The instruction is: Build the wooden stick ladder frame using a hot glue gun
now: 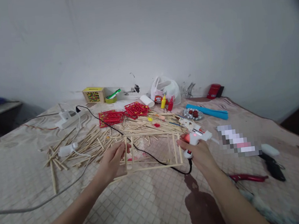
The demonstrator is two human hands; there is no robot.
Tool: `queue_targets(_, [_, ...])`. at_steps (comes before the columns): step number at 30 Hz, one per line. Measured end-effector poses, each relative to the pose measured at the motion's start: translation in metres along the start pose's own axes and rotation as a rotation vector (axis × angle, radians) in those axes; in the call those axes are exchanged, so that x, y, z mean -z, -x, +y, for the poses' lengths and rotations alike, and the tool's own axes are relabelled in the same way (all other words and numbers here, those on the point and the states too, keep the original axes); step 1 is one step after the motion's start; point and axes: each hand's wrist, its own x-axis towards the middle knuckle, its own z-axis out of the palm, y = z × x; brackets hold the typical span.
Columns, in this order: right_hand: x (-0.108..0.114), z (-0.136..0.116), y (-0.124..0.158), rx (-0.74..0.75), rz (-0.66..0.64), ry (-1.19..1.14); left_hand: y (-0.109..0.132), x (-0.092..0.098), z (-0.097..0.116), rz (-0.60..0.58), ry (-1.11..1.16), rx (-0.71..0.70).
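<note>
My left hand (pixel 112 162) pinches the left end of a frame (pixel 152 168) made of thin wooden sticks. The frame is held up over the table, with paired upright sticks near both ends. At its right end, the fingertips of my right hand (pixel 200 153) touch the frame. That same hand is closed around a white glue gun (pixel 195 135), which shows a small red light and a black cord (pixel 183 171) running from its handle. Behind the frame lie several loose wooden sticks (pixel 151 124), partly hidden by it.
Red stick lattices (pixel 111 117) lie behind the loose sticks. A power strip (pixel 70 117) and a small white bottle (pixel 66 149) are on the left. Red-handled pliers (pixel 248 177) lie at right. Against the wall stand a yellow-topped box (pixel 94 95) and a white plastic bag (pixel 164 88).
</note>
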Motion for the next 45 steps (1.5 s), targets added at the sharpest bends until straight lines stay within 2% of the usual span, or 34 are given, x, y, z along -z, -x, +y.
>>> queue_targets(5, [0.001,-0.005,0.0,-0.042,0.023,-0.071,-0.008,-0.01,0.015,-0.054,0.125,0.025])
queue_targets(9, [0.0,-0.007,0.002,-0.058,0.028,-0.081,-0.01,-0.021,0.01,-0.101,0.395,0.147])
queue_targets(12, [0.0,-0.007,0.004,-0.065,0.016,-0.071,-0.006,-0.024,0.002,-0.106,0.503,0.17])
queue_targets(19, [-0.005,-0.005,0.01,-0.1,0.022,-0.023,0.009,-0.014,-0.006,-0.009,0.21,0.097])
queue_targets(25, [-0.007,0.0,0.018,-0.114,0.028,0.044,0.01,-0.01,-0.006,0.073,0.065,0.026])
queue_targets(31, [-0.004,0.008,0.024,-0.015,-0.027,0.129,0.011,-0.008,-0.012,0.139,0.075,0.024])
queue_targets(36, [-0.006,0.002,0.026,0.037,-0.087,0.074,0.011,-0.004,-0.007,0.169,0.072,0.058])
queue_targets(41, [-0.007,-0.01,0.024,0.094,-0.051,-0.042,0.008,-0.001,-0.005,0.16,0.083,0.091])
queue_targets(45, [-0.004,-0.012,0.027,0.19,-0.004,0.124,0.005,0.003,-0.011,0.178,0.071,0.097])
